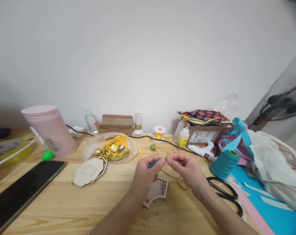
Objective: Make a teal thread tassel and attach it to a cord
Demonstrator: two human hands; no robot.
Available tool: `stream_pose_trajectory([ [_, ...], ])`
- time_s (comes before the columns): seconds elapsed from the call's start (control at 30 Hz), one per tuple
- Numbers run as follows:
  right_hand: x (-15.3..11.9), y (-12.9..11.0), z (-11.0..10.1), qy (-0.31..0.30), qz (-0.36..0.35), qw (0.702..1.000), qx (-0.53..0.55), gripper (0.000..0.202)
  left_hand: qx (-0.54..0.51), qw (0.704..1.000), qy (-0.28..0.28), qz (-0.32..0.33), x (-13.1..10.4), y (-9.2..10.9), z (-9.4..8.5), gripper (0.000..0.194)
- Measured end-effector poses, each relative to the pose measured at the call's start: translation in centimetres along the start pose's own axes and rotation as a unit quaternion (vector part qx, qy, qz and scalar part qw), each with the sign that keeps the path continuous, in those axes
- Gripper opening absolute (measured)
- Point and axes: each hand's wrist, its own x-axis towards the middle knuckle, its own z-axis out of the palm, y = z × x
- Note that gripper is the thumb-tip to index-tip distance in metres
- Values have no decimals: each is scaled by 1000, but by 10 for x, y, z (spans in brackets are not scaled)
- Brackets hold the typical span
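My left hand (148, 171) and my right hand (185, 168) meet fingertip to fingertip near the middle of the table, both pinching a thin green cord (178, 179). The cord trails in a loop below and between them. A small blue piece (152, 164) shows at my left fingers. Beneath my left hand lies a wooden fan-shaped frame (160, 191) with cut-out lattice, partly hidden by that hand. Just behind the hands is a small bundle of green cord (153, 148).
Left: phone (23, 192), pink cup (50, 130), bag of gold bells and yellow cord (113, 148), octagonal pieces (87, 171). Right: glue bottle (183, 136), glue gun (203, 150), teal thread cone (225, 164), black-handled scissors (223, 192), cardboard box (204, 134). A black cable crosses behind.
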Motion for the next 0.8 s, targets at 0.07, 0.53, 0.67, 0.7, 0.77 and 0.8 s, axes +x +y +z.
stream_pose_trajectory([
  [0.07, 0, -1, 0, 0, 2, 1000, 0, 26, -13, 1000, -9, -8, 0, 0, 0, 23],
  [0.53, 0, -2, -1, -10, -15, 1000, -26, 25, -91, 991, -88, -48, -2, 2, -3, 22],
  [0.67, 0, -2, -1, -17, -10, 1000, -23, 24, -100, 988, -103, -57, -1, 2, -4, 23],
  [0.7, 1, -3, -1, -15, -9, 1000, -18, 23, -102, 988, -105, -59, -1, 2, -5, 24],
  [0.77, 1, -3, -1, -11, -10, 1000, 3, 23, -108, 986, -111, -64, -1, 2, -5, 24],
  [0.8, 1, -3, -1, -11, -9, 1000, 17, 23, -113, 985, -115, -67, -1, 3, -5, 24],
])
